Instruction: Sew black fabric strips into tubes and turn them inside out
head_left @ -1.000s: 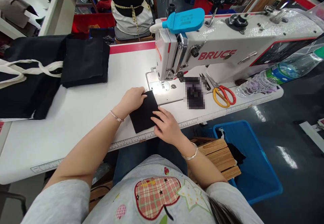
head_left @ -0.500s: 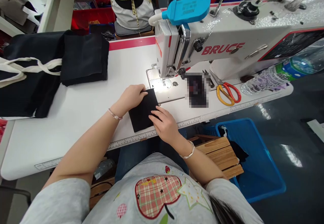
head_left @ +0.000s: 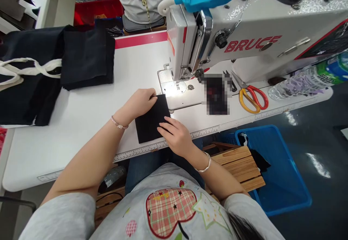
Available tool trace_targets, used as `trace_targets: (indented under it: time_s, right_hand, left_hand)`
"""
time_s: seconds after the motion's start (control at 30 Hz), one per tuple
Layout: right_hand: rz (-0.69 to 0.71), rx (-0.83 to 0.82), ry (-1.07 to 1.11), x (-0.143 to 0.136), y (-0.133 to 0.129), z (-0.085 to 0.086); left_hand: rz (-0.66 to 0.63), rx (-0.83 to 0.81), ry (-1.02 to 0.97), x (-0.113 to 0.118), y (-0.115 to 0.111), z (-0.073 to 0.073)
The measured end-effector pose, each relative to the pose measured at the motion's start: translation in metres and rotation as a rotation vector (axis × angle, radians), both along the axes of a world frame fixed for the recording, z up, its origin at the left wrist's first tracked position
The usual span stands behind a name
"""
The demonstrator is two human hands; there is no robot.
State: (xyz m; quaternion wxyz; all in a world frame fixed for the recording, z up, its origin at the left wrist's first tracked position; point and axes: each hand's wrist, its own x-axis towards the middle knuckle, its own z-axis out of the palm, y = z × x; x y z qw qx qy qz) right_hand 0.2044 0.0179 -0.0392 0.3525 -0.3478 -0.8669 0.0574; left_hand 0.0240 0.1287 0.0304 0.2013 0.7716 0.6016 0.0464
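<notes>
A black piece of fabric (head_left: 150, 122) lies flat on the white table, just left of and in front of the sewing machine's needle plate (head_left: 187, 100). My left hand (head_left: 140, 104) pinches its upper edge, fingers curled, with the thumb hidden from me. On its right edge rest the outstretched fingers of my right hand (head_left: 176, 135), slightly apart. The sewing machine (head_left: 217, 33) stands beyond, its lamp shining on the plate around the needle.
Folded black fabric (head_left: 85, 57) and a bundle with cream straps (head_left: 32, 70) lie to the left. Right of the plate are a pixelated dark item (head_left: 216, 95), scissors (head_left: 252, 97) and a plastic bottle (head_left: 299, 82). A blue bin (head_left: 288, 182) and wooden stool (head_left: 236, 164) stand below.
The view has moved closer to the machine. The fabric has turned slightly and sits a little further left, with both hands still on it.
</notes>
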Motion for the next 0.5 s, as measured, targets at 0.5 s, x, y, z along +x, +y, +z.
trace_targets:
  time_s: [0.5]
  right_hand:
    - [0.017, 0.008, 0.021, 0.006, -0.002, 0.0]
  left_hand:
    - [-0.006, 0.099, -0.048, 0.003, -0.006, -0.017]
